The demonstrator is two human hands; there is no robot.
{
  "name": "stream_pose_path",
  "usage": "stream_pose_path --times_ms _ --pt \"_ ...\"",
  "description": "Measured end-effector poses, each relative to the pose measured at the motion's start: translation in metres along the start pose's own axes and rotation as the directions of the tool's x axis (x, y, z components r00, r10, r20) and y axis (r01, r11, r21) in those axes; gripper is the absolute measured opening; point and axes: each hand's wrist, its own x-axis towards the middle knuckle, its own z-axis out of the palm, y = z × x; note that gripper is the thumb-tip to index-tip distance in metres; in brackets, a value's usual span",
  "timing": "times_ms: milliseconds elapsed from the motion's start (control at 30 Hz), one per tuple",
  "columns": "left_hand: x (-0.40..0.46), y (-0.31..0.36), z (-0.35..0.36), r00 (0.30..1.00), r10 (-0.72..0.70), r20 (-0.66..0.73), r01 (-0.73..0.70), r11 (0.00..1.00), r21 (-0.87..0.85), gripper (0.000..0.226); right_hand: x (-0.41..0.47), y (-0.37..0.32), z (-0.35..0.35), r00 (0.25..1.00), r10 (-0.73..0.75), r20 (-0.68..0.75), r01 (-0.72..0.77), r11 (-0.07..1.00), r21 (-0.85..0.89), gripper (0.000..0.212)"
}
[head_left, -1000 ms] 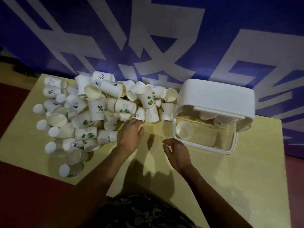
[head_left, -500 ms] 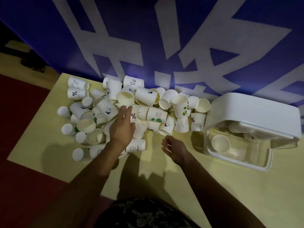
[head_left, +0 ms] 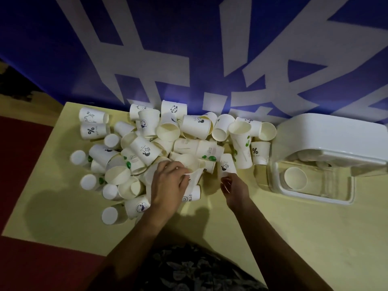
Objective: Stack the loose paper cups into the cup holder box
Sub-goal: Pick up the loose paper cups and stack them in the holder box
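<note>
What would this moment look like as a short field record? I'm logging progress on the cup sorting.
surface: yellow table
loose cups: large pile of paper cups, mostly tipped over, left of centre
cup holder box: at right, white lid raised, clear body
in box: one cup plain in the clear front; more under the lid, count unclear
left hand: closed on a cup at the pile's near edge
right hand: fingers at a printed cup; grip unclear
backdrop: blue banner with white shapes

wall: blue banner (head_left: 63,49), large white characters | furniture: pale yellow table (head_left: 294,238) | floor: dark red (head_left: 21,269) | light: dim
</note>
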Motion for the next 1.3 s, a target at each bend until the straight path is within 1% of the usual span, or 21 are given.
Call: stream_pose_path --times_ms 67,133,167,233,333,433,467,533,567,633,733,800,900,1000,1100,1133,1200,1300 --pt "-0.001 0.005 0.003 0.998 0.061 -0.036 -0.061 0.998 -0.022 0.019 -0.015 0.004 -0.011 0.990 -0.140 -0.031 0.134 0.980 -0.150 0.007" --pt "-0.001 0.011 0.006 0.994 0.097 -0.047 -0.100 0.993 -0.064 0.017 -0.030 0.006 -0.023 0.956 -0.292 0.013 0.281 0.904 -0.323 0.010" --pt "-0.001 0.016 0.009 0.993 0.110 -0.036 -0.112 0.990 -0.089 0.015 -0.037 0.006 -0.032 0.928 -0.370 0.045 0.352 0.832 -0.428 0.012" --pt "0.000 0.024 0.013 0.995 0.097 0.014 -0.094 0.987 -0.129 0.013 -0.048 0.005 -0.045 0.858 -0.495 0.135 0.468 0.648 -0.601 0.011" --pt "0.000 0.046 0.021 0.995 0.072 0.076 -0.058 0.983 -0.174 0.018 -0.062 -0.004 -0.071 0.716 -0.660 0.229 0.605 0.422 -0.675 0.011" --pt "-0.003 0.071 0.030 0.991 0.097 0.089 -0.077 0.975 -0.209 0.018 -0.076 -0.024 -0.098 0.548 -0.793 0.267 0.669 0.224 -0.708 0.005" --pt "-0.004 0.079 0.032 0.990 0.110 0.086 -0.089 0.972 -0.220 0.017 -0.079 -0.033 -0.108 0.484 -0.832 0.270 0.678 0.161 -0.717 0.008" --pt "-0.006 0.095 0.035 0.988 0.131 0.080 -0.107 0.963 -0.248 0.014 -0.079 -0.050 -0.127 0.377 -0.889 0.260 0.673 0.070 -0.737 0.013" --pt "-0.007 0.102 0.037 0.987 0.142 0.074 -0.118 0.958 -0.262 0.012 -0.077 -0.059 -0.136 0.339 -0.905 0.257 0.659 0.034 -0.751 0.015" --pt "-0.008 0.115 0.040 0.985 0.161 0.068 -0.136 0.950 -0.283 0.010 -0.072 -0.077 -0.150 0.290 -0.918 0.272 0.622 -0.035 -0.782 0.019" --pt "-0.009 0.132 0.048 0.984 0.169 0.065 -0.146 0.953 -0.267 0.012 -0.063 -0.101 -0.165 0.250 -0.898 0.362 0.568 -0.166 -0.806 0.020" --pt "-0.009 0.143 0.053 0.984 0.167 0.062 -0.146 0.957 -0.252 0.014 -0.052 -0.112 -0.172 0.254 -0.865 0.433 0.555 -0.236 -0.797 0.016" --pt "-0.007 0.160 0.059 0.985 0.168 0.041 -0.155 0.962 -0.223 0.017 -0.031 -0.122 -0.178 0.330 -0.791 0.515 0.521 -0.301 -0.798 0.011" --pt "-0.004 0.178 0.063 0.982 0.186 0.020 -0.176 0.958 -0.227 0.017 -0.008 -0.123 -0.183 0.412 -0.702 0.581 0.495 -0.362 -0.790 0.014" --pt "-0.001 0.198 0.069 0.975 0.223 0.007 -0.217 0.954 -0.209 0.016 0.012 -0.123 -0.189 0.458 -0.584 0.670 0.505 -0.450 -0.737 0.014" --pt "0.000 0.206 0.072 0.971 0.237 0.007 -0.231 0.951 -0.205 0.015 0.016 -0.124 -0.191 0.459 -0.562 0.688 0.510 -0.467 -0.722 0.013" --pt "0.003 0.220 0.081 0.963 0.268 0.008 -0.262 0.944 -0.199 0.013 0.023 -0.126 -0.196 0.425 -0.560 0.712 0.549 -0.466 -0.694 0.015" --pt "0.004 0.241 0.095 0.948 0.318 -0.002 -0.312 0.928 -0.202 0.015 0.024 -0.129 -0.207 0.339 -0.624 0.704 0.661 -0.375 -0.650 0.025"
